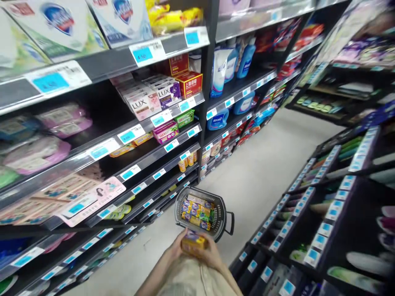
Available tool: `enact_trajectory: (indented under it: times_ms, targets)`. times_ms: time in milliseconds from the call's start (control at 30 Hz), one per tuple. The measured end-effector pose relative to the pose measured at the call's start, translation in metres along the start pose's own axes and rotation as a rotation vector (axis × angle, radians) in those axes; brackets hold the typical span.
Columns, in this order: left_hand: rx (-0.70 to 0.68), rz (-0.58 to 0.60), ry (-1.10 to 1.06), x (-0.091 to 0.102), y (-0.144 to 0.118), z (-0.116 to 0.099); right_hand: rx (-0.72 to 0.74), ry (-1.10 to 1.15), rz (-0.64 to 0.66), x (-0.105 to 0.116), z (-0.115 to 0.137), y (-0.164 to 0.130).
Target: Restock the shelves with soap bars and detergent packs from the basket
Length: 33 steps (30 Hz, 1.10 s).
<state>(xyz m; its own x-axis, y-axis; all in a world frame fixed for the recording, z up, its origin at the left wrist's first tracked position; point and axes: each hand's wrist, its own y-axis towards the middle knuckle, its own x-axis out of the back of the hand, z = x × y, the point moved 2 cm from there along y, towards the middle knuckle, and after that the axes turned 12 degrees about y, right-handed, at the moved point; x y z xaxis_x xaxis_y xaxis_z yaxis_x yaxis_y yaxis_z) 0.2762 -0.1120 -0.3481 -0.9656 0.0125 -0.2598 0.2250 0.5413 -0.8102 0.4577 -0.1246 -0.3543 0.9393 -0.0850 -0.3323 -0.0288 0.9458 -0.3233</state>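
Shop aisle, stocked shelves (148, 119) both sides. Left hand (176, 246) and right hand (212, 255) clasp a yellow box (193, 241) between them; basket (222, 209) of boxes on floor just beyond.

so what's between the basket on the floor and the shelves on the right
Only bare pale floor, as the head view shows. The basket sits nearer the left shelves; nothing lies between it and the right shelves.

bright, even overhead store light; soft glare on the pale floor (262, 164), edges bowed and smeared, near shelves (92, 156) motion-blurred.
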Motion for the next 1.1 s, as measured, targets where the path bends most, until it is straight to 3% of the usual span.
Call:
enact_trajectory:
  times_ms: [100, 200, 267, 400, 567, 800, 1100]
  targets:
    - [-0.158, -0.066, -0.016, -0.017, -0.007, -0.035, 0.150, -0.086, -0.010, -0.015, 0.046, 0.008]
    - [-0.313, -0.077, -0.037, -0.028, -0.016, -0.060, 0.222, 0.040, -0.154, -0.031, 0.072, 0.008]
    - [-0.427, -0.083, -0.039, -0.033, -0.026, -0.073, 0.153, 0.187, -0.177, -0.041, 0.076, 0.006]
    - [-0.603, -0.086, -0.005, -0.038, -0.051, -0.089, -0.016, 0.455, -0.092, -0.055, 0.077, 0.002]
    - [-0.832, -0.069, 0.220, -0.040, -0.080, -0.096, -0.020, 0.551, -0.132, -0.052, 0.088, 0.005]
    - [-1.050, -0.137, 0.464, -0.031, -0.103, -0.091, 0.013, 0.448, -0.069, -0.058, 0.088, 0.001]
    - [-1.326, -0.389, 0.924, -0.022, -0.132, -0.087, 0.216, 0.225, 0.246, -0.059, 0.121, -0.006]
